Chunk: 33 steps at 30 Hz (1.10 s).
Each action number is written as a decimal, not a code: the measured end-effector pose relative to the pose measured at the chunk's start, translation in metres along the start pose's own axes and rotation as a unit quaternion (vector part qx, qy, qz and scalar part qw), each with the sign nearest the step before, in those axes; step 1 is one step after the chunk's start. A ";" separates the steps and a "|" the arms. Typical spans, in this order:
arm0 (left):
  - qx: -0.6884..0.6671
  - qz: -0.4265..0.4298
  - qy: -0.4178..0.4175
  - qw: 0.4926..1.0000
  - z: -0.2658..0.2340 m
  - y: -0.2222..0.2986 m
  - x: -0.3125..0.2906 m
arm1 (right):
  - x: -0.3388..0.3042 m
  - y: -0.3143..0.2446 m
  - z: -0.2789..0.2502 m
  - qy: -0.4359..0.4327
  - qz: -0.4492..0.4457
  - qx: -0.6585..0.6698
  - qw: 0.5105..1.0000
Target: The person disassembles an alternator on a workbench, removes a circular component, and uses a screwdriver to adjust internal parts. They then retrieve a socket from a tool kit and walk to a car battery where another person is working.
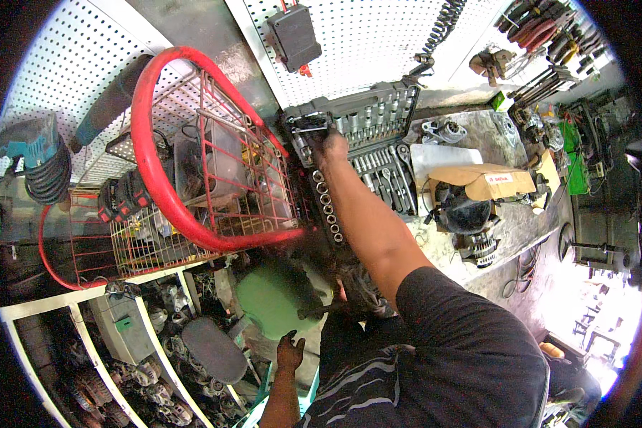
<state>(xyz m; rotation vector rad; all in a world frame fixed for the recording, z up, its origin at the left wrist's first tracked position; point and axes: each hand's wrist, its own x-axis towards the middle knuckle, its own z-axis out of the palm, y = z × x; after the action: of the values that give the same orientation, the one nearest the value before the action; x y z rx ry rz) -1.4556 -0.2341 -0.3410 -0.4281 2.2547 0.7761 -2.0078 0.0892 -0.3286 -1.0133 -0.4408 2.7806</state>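
Right hand (333, 145) outstretched at socket case (357, 100)

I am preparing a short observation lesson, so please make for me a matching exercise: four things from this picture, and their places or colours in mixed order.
Things:
1. right hand
2. left hand
3. large wire basket
4. cardboard box

Places or colours:
A. has a thick red rim
B. near the green rounded surface, with nothing visibly held
C. brown, on the workbench
D. at the open socket case

Pairs: 1-D, 2-B, 3-A, 4-C
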 end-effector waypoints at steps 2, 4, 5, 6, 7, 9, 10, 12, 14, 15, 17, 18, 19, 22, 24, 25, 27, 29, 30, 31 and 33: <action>-0.016 0.004 0.009 1.000 0.001 0.001 0.000 | -0.031 -0.012 -0.019 -0.008 0.021 -0.032 0.999; -0.034 0.000 0.014 0.999 0.004 -0.001 0.000 | -0.052 -0.030 -0.056 0.003 0.043 -0.117 0.992; -0.045 0.003 0.017 0.999 0.005 -0.002 -0.001 | -0.060 -0.040 -0.084 0.016 0.061 -0.107 0.992; -0.053 -0.014 0.014 0.998 0.007 -0.004 -0.002 | -0.066 -0.051 -0.117 0.065 0.060 -0.128 0.988; -0.051 -0.002 0.019 0.999 0.009 -0.005 -0.003 | -0.071 -0.064 -0.156 0.111 0.049 -0.205 0.971; -0.037 -0.011 0.015 0.999 0.009 -0.006 -0.004 | -0.081 -0.086 -0.239 0.172 0.036 -0.323 0.930; -0.052 -0.002 0.022 0.998 0.008 -0.004 -0.004 | -0.083 -0.096 -0.273 0.166 0.077 -0.576 0.797; -0.074 -0.019 0.008 0.997 0.003 0.008 -0.003 | -0.110 -0.106 -0.334 0.004 0.035 -0.776 0.629; -0.054 0.031 0.006 0.998 -0.003 0.033 0.000 | -0.150 -0.105 -0.360 -0.112 0.017 -0.907 0.406; -0.033 0.018 -0.012 0.999 -0.007 0.050 0.003 | -0.174 -0.095 -0.359 -0.178 0.043 -0.952 0.244; -0.107 0.105 -0.056 0.987 -0.006 0.095 0.010 | -0.225 -0.070 -0.340 -0.246 0.067 -0.938 0.237; -0.149 0.158 -0.082 0.973 -0.005 0.118 0.013 | -0.246 -0.057 -0.324 -0.222 0.058 -0.880 0.415; -0.281 0.090 -0.120 0.948 -0.001 0.142 0.015 | -0.266 -0.045 -0.308 -0.242 0.041 -0.814 0.526; -0.631 -0.038 -0.198 0.749 0.004 0.187 0.024 | -0.303 -0.019 -0.270 -0.315 -0.098 -0.744 0.581; -0.791 -0.069 -0.200 0.574 0.005 0.196 0.037 | -0.310 -0.016 -0.260 -0.354 -0.173 -0.745 0.538; -0.788 -0.057 -0.199 0.580 0.004 0.195 0.044 | -0.310 -0.017 -0.259 -0.387 -0.178 -0.759 0.492; -0.767 -0.118 -0.137 0.616 0.002 0.188 0.055 | -0.303 -0.024 -0.262 -0.447 -0.093 -0.738 0.497; -0.717 -0.066 -0.137 0.680 -0.005 0.174 0.056 | -0.283 -0.039 -0.268 -0.506 0.042 -0.672 0.539; -0.676 -0.081 -0.112 0.724 -0.006 0.169 0.056 | -0.270 -0.046 -0.269 -0.498 0.046 -0.702 0.506; -0.663 -0.050 -0.095 0.741 -0.007 0.164 0.054 | -0.249 -0.050 -0.267 -0.493 0.032 -0.770 0.403; -0.614 -0.041 -0.015 0.788 -0.011 0.155 0.044 | -0.199 -0.074 -0.262 -0.334 0.035 -0.839 0.427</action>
<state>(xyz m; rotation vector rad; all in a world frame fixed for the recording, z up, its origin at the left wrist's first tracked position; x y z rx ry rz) -1.5692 -0.1257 -0.3031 -1.0550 1.3692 2.1219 -1.6842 0.1698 -0.3753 0.3953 -3.4597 1.5737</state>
